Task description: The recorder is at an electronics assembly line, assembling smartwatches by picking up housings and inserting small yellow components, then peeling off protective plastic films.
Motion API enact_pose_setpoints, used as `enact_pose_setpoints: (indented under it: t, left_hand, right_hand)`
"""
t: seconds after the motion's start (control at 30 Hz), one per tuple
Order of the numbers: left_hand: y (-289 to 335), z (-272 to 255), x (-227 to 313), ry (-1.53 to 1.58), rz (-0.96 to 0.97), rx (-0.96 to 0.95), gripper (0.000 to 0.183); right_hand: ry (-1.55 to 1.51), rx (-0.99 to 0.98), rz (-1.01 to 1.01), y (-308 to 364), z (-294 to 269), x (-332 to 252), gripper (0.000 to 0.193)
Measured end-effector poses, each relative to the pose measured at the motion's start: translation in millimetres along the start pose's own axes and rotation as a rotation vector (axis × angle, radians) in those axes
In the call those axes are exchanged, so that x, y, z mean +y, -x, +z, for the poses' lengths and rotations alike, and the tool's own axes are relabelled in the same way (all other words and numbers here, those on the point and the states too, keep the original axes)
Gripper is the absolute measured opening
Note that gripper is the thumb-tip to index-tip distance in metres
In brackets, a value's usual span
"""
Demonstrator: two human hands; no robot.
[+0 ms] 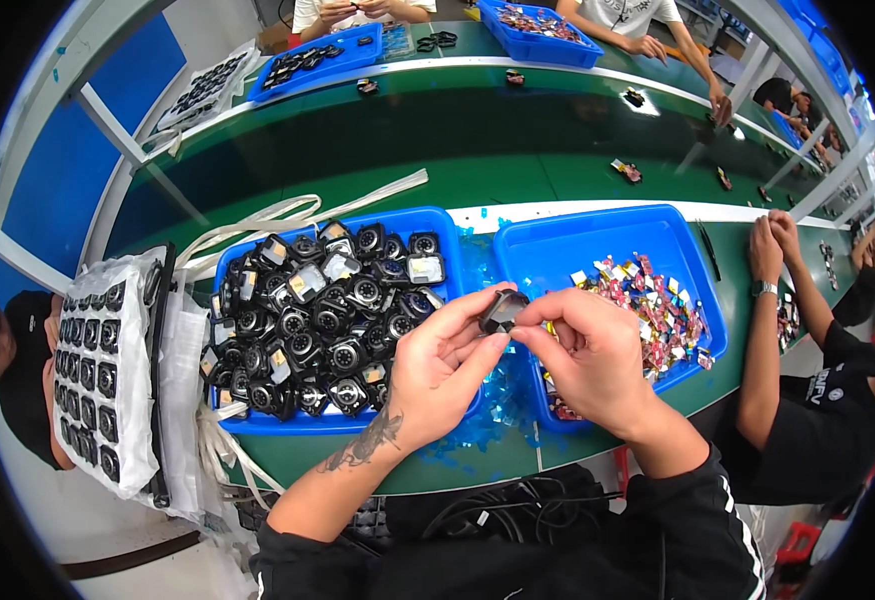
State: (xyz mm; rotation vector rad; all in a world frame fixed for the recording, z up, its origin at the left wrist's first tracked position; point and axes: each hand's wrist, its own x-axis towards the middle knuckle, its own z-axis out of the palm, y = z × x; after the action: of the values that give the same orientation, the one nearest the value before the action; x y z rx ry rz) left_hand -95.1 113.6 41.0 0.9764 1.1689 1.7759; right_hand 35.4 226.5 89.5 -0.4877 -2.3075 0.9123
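Observation:
Between the two blue bins, my left hand (439,375) grips a black smartwatch case (502,311) by its sides. My right hand (597,360) closes in a pinch at the case's near right edge; whatever lies between its fingertips is too small to make out. To the left, a blue bin (447,232) is heaped with similar black watch cases (322,320), some showing round sensor backs. A second blue bin (547,240) on the right holds many small red, yellow and white electronic parts (657,310), partly hidden behind my right hand.
Stacked trays of watch cases (102,370) stand at the left edge. White straps (287,215) lie behind the left bin. Blue film scraps (487,400) litter the green bench. Beyond runs a green conveyor (377,130) with scattered parts. A co-worker's arms (767,330) are at the right.

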Motion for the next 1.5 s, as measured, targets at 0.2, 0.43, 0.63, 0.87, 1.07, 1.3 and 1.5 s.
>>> enact_pose_setpoints:
  t: [0.2, 0.43, 0.63, 0.87, 1.07, 1.3, 1.5]
  left_hand:
    - [3.7, -4.1, -2.5, -0.017, -0.05, -0.054, 0.046]
    - [1.8, -4.4, -2.9, -0.03, -0.038, -0.094, 0.047]
    - [1.4, -5.1, -1.5, -0.081, -0.027, -0.104, 0.047]
    - [2.1, -2.9, -6.3, -0.06, -0.032, -0.082, 0.047]
    - [1.4, -2.4, -7.0, -0.077, 0.042, -0.072, 0.047]
    - [3.6, -1.3, -6.0, -0.059, -0.049, -0.097, 0.046]
    - [6.5, 1.4, -3.7, -0.131, -0.037, -0.121, 0.045]
  right_hand:
    - [0.053, -0.021, -0.174, -3.1, -1.3, 1.4, 0.012]
    - [0.051, -0.066, -0.163, -3.3, -3.3, 4.2, 0.013]
    - [0.026, -0.06, -0.155, -3.7, -4.4, 3.9, 0.013]
    - [0.013, -0.069, -0.088, -3.3, -5.6, 2.3, 0.011]
    - [0.013, -0.07, -0.077, -4.3, -5.4, 0.7, 0.009]
    - [0.086, -0.052, -0.135, -2.8, -6.9, 3.0, 0.011]
    - [0.018, -0.066, -0.054, -3.6, -9.8, 0.8, 0.021]
